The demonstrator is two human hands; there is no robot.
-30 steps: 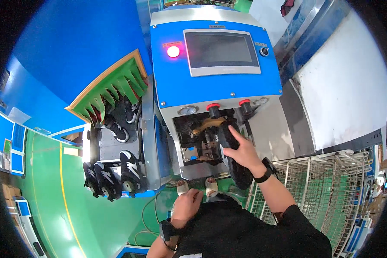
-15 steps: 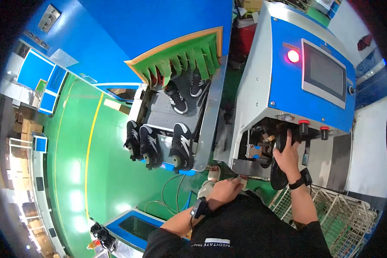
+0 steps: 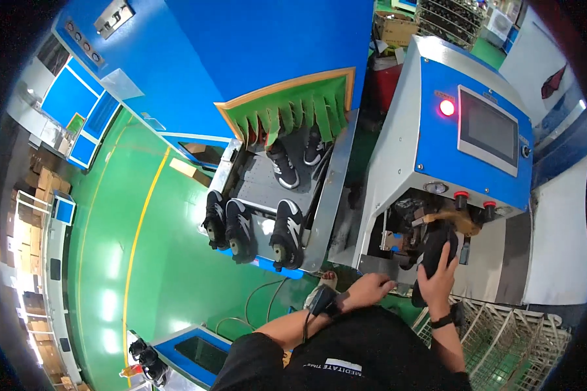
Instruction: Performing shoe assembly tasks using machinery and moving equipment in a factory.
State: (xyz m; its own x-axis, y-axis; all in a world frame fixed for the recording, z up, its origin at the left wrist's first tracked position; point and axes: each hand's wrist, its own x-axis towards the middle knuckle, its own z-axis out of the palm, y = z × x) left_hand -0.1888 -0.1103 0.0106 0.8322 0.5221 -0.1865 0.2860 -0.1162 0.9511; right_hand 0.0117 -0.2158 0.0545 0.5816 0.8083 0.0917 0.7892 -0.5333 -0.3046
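My right hand (image 3: 438, 281) is wrapped round the side of a black shoe (image 3: 432, 253), which tilts up into the opening of a blue-and-white machine (image 3: 381, 189). The shoe's upper end is under a tan curved part (image 3: 460, 220) of that machine; whether they touch I cannot tell. Left of it, my left hand (image 3: 370, 290) hovers in front of my body, fingers curled and thumb out, with nothing visible in it. Several black-and-white sneakers, one (image 3: 287, 234) nearest the machine, stand on a grey conveyor (image 3: 264, 179) to the left.
Green strips (image 3: 293, 117) hang over the conveyor mouth of a large blue machine (image 3: 274, 45). A red lamp (image 3: 446, 107) glows beside a screen (image 3: 489, 130). White wire baskets (image 3: 502, 332) stand at lower right. Hoses (image 3: 254, 300) lie on the green floor (image 3: 169, 260).
The view has shifted, so the machines sit lower. My right hand and the shoe have drawn lower, and the tan part now shows above the shoe. My left hand has moved right.
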